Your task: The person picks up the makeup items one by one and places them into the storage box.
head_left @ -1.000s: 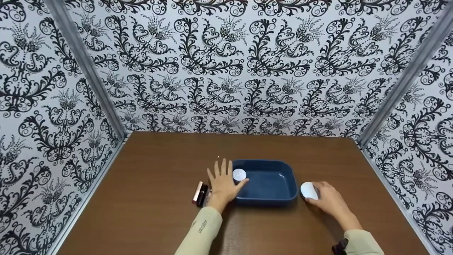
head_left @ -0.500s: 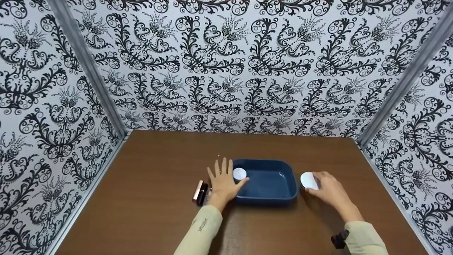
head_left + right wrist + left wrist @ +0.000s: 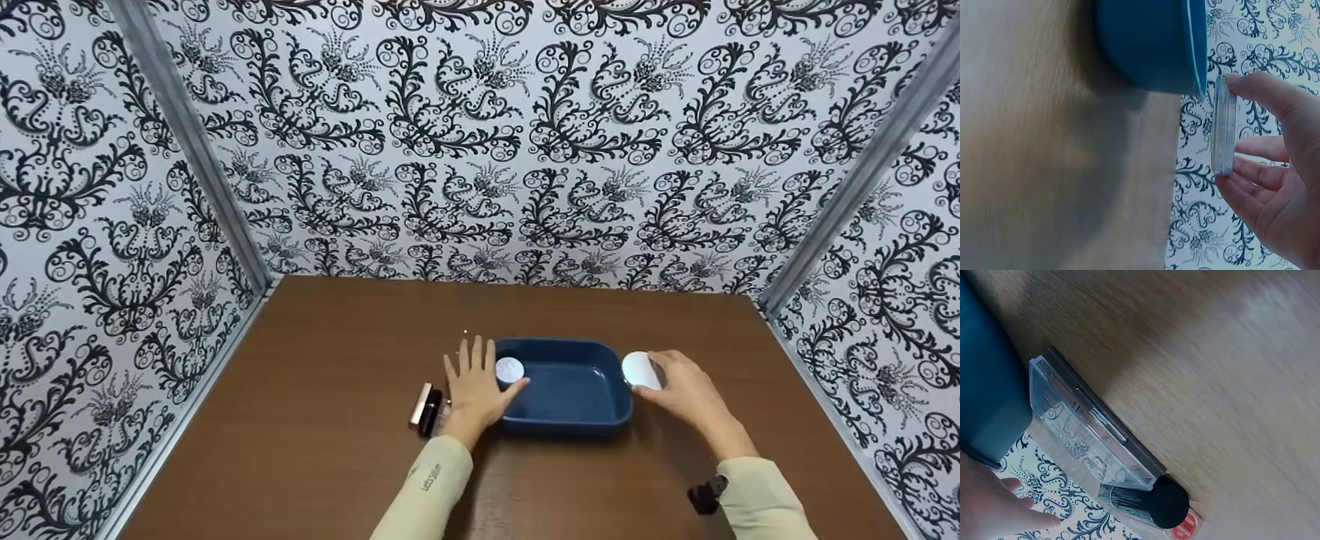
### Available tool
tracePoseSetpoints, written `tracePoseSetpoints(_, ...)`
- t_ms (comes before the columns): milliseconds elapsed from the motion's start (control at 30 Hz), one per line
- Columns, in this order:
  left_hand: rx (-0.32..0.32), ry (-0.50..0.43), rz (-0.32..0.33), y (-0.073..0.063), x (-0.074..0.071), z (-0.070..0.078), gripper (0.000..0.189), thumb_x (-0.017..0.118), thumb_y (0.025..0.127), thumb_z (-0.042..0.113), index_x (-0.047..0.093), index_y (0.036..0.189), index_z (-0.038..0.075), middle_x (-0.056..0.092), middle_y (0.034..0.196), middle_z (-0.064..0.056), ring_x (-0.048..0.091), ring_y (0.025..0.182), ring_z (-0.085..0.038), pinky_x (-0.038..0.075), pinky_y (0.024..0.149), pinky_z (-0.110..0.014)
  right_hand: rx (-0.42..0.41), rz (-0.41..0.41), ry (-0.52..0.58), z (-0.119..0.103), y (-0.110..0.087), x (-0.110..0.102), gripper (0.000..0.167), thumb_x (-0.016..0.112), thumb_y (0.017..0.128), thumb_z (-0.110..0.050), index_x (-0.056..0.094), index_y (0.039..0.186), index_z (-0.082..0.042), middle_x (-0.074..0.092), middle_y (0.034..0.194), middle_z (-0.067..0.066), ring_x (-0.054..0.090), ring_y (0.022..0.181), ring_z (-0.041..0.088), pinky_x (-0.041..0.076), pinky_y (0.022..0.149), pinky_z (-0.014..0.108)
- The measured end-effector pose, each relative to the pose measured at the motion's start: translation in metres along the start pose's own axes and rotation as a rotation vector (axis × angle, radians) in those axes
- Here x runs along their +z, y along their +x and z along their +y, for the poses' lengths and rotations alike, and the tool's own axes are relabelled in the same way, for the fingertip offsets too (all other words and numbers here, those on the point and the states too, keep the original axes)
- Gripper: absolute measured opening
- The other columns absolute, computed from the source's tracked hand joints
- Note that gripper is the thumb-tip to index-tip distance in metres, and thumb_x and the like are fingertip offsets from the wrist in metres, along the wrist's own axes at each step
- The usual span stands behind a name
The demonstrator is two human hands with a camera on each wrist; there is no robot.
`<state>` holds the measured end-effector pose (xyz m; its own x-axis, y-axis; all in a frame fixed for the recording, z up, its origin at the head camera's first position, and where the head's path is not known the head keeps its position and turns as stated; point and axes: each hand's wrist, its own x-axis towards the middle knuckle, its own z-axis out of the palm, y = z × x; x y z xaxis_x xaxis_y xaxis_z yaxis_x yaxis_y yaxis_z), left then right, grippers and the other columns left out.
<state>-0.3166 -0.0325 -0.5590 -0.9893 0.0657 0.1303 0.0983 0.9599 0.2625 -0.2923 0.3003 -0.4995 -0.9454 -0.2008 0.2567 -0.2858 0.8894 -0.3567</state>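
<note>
Fingers and thumb of the right hand [image 3: 686, 386] are bent in a pinch on the edge of a round, flat, white-faced case with a clear plastic rim [image 3: 639, 370], which I see just beside the right wall of the blue, rectangular, deep tray [image 3: 566, 426]. From my remote seat I judge the edge grip gives a light hold that leaves most of the face uncovered; whether case and tray touch, I cannot tell. With straight, widely spread fingers, the left hand [image 3: 474, 394] grasps nothing and lies over the tray's left rim, perhaps to steady it. Inside the tray's left end sits a small, round, white-topped jar [image 3: 510, 370]. Left of the tray, apparently grouped to be within reach, lie a slim, pinkish, metallic stick [image 3: 421, 405], a slim, black-capped tube [image 3: 1169, 503] and a flat, clear-lidded, dark-based palette [image 3: 1095, 422], the last nearest the tray. I count one tray, two round white items and three slimmer pieces.
</note>
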Motion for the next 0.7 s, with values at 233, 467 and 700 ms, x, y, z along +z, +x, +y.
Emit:
tracePoseSetpoints(233,0.0,-0.011,-0.012,-0.001,0.0,0.0,0.101,0.043,0.086,0.08,0.023,0.16,0.014,0.018,0.168,-0.01,0.012,0.156,-0.035,0.007,0.123,-0.063,-0.004,-0.016,0.015,-0.013,0.006,0.008,0.067,0.081,0.08,-0.029,0.059,0.128,0.011,0.062,0.124,0.03,0.061,0.109,0.046,0.052,0.091,0.059)
tracePoseSetpoints(467,-0.011,-0.003,-0.013,-0.001,0.001,0.0,0.102,0.041,0.085,0.082,0.022,0.16,0.016,0.016,0.168,-0.009,0.01,0.156,-0.037,0.006,0.122,-0.065,-0.02,-0.032,0.036,-0.027,0.012,0.017,0.068,0.082,0.08,-0.032,0.059,0.129,0.009,0.062,0.125,0.028,0.061,0.11,0.043,0.051,0.093,0.058)
tracePoseSetpoints(700,-0.01,0.014,-0.003,-0.001,-0.002,0.001,0.102,0.04,0.084,0.083,0.021,0.16,0.018,0.016,0.168,-0.008,0.011,0.155,-0.038,0.003,0.121,-0.067,-0.025,-0.047,0.054,-0.039,0.018,0.029,0.067,0.082,0.08,-0.032,0.059,0.131,0.006,0.061,0.127,0.026,0.062,0.11,0.041,0.052,0.094,0.057)
